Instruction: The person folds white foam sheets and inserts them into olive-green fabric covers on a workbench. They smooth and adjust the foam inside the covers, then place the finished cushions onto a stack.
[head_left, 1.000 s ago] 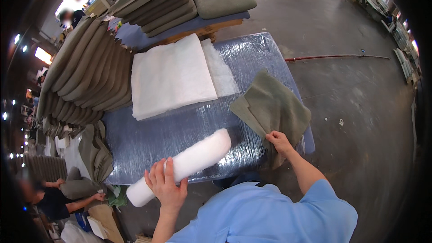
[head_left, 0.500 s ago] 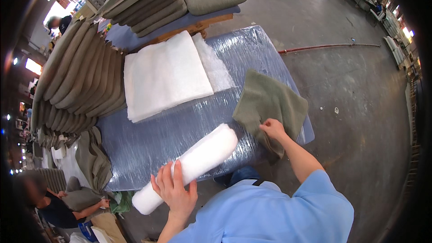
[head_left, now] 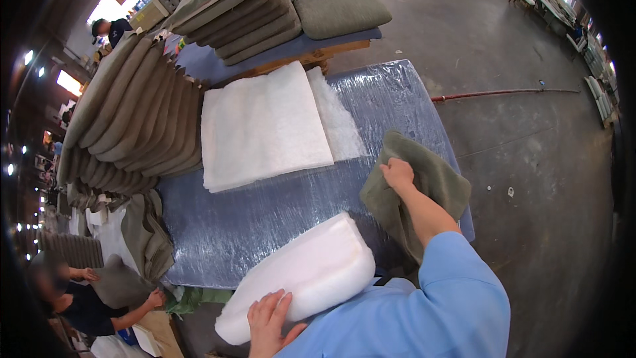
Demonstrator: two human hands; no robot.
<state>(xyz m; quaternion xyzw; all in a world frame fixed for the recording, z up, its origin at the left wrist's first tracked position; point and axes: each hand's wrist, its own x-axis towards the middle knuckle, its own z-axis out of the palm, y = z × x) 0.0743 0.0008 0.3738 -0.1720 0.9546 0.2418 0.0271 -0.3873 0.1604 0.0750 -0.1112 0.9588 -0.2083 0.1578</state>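
Observation:
A thick white padded cushion insert [head_left: 311,258], with a fluffy surface, lies aslant across the near table edge and against my front. My left hand [head_left: 270,321] rests on its near left part, fingers stretched out over the padding. To the right, an olive-green fabric cover [head_left: 440,182] lies limp and creased on the table's right end. My right hand [head_left: 399,174] is closed on the cover's upper part; the fingertips and the cloth pinched there are partly hidden. The insert and the cover are apart.
Folded white batting [head_left: 265,129] lies on the plastic-wrapped blue table [head_left: 199,225]. Tall stacks of olive cushions [head_left: 126,106] stand at left, more on a farther table [head_left: 258,66]. A co-worker [head_left: 93,308] handles a cushion at lower left. A red pole [head_left: 490,95] lies on the floor.
The white insert has turned and now shows a wide face. My right hand has moved farther over the green cover. My left hand has stayed on the insert. The view has shifted a little.

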